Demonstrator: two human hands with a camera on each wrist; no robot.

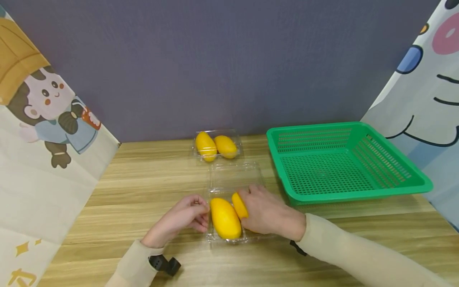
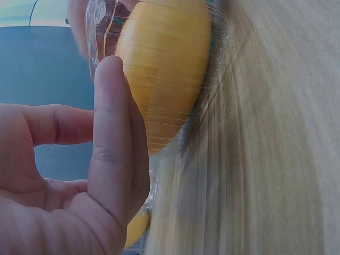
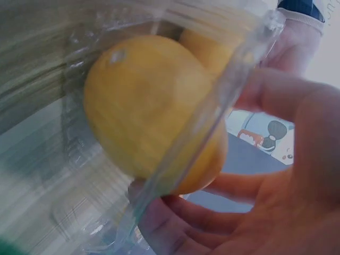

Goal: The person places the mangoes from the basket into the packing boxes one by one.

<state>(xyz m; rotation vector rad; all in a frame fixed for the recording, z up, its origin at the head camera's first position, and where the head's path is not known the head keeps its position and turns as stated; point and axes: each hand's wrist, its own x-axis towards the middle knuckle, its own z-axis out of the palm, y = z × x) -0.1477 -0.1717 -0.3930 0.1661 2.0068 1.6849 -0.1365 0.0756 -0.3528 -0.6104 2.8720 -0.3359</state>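
Note:
A clear plastic clamshell box [image 1: 226, 240] lies in front of me with its lid [image 1: 234, 175] folded back. One yellow mango [image 1: 226, 219] rests in its left half. Over the right half, my right hand [image 1: 267, 209] holds a second mango [image 3: 154, 111], thumb on one side and fingers on the other; in the head view the hand covers most of it. My left hand [image 1: 188, 215] is at the box's left side. In the left wrist view its fingers [image 2: 111, 133] are fairly straight, with the fingertips against or close to the clear wall.
Behind the open lid stands another clear box [image 1: 238, 149] with two mangoes [image 1: 226, 146] in it. To the right is a green perforated basket [image 1: 322, 197] on the wooden table [image 1: 143, 179]. A dark wall [image 1: 229, 67] closes off the back, with printed panels at both sides.

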